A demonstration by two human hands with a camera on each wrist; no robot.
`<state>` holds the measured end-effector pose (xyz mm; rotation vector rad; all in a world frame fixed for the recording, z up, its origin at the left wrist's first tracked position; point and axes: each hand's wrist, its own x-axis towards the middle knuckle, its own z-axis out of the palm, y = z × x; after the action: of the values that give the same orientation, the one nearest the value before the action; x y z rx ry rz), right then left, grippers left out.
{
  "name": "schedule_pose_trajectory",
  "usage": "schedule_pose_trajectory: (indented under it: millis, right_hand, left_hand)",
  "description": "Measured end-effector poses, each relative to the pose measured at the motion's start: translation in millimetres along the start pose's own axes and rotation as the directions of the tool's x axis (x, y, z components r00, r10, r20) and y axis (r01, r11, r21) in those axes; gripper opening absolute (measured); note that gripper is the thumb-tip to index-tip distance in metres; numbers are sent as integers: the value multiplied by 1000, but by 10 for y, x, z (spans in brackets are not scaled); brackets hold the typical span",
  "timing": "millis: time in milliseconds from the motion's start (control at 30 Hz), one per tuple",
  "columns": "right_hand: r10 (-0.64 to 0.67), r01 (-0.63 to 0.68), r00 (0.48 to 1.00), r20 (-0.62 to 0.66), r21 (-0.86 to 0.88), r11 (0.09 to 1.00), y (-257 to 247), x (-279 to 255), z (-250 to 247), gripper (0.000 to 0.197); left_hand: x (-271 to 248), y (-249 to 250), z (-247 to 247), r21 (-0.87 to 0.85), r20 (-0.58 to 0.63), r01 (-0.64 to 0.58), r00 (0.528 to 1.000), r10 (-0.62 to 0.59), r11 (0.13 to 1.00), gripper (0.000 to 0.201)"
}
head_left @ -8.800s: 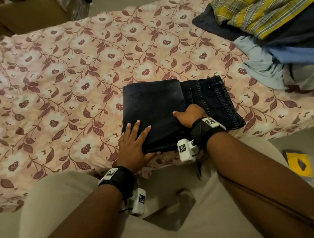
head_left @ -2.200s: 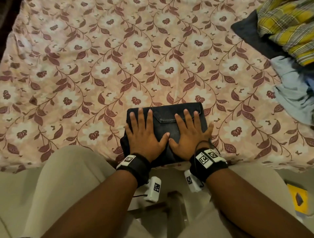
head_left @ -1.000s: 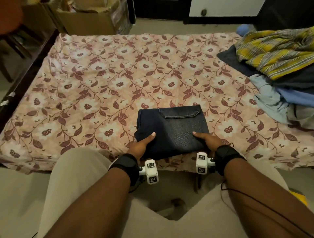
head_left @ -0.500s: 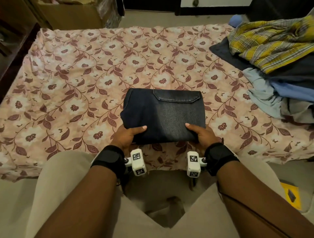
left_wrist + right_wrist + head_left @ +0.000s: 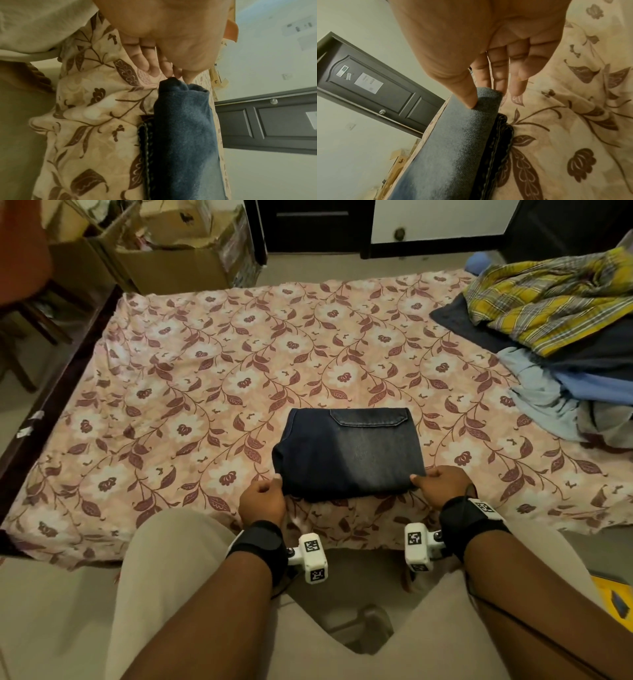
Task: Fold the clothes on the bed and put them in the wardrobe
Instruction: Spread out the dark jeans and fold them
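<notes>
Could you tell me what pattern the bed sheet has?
Maroon flowers and leaves on pink bed sheet, clearest in head view.

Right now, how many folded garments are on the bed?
1: the folded jeans at the near edge, with the left hand and right hand at the near corners. The clothes pile at far right looks unfolded; it may hide more.

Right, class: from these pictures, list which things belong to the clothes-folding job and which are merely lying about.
Belong to the job:
- folded jeans, gripped at the near corners by the left hand and the right hand
- pile of unfolded clothes
- bed

Lying about:
- cardboard boxes
- yellow object on the floor
- dark door
</notes>
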<state>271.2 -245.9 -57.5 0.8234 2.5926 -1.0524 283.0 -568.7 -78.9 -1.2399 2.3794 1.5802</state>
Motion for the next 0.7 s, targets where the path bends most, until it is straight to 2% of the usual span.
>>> schedule_pose_trajectory:
  millis: [100,267,367,400,433,533,633,700]
  right_hand:
    - [0,0,1000,-8,-46,999,14,-43,-39,16]
    - [-15,12,1000,-21,-130,991,6,-91,-68,24]
    - [-9,7,1000,-17,-122,992,-23,-99,-73,21]
    - [-8,6,1000,-13,-133,991,-40,-107,-75,19]
    - [-6,5,1000,-12,-142,990,-55,-117,-74,17]
    - [11,-14,1000,-21,-128,992,-71,-117,-58,8]
    - [27,-31,999,-33,-109,994,-104,-106,-54,20]
    - [28,-30,999,-23,-132,991,-124,-119,-65,28]
  left_hand:
    - [-63,-46,-12,59,50,-63,997,60,996,24]
    - [-115,-23,-51,92,-5,-224,974,226,970,34]
    - [-94,-15,-39,175,38,-289,957,287,941,11]
    - [-90,-18,-37,194,56,-311,950,306,930,9]
    - [-78,-30,-28,194,76,-326,945,317,925,11]
    - [-27,-85,17,174,154,-384,920,360,907,35]
    - [10,-87,12,169,154,-411,909,388,896,21]
    - [-2,-90,-5,208,173,-396,915,365,894,28]
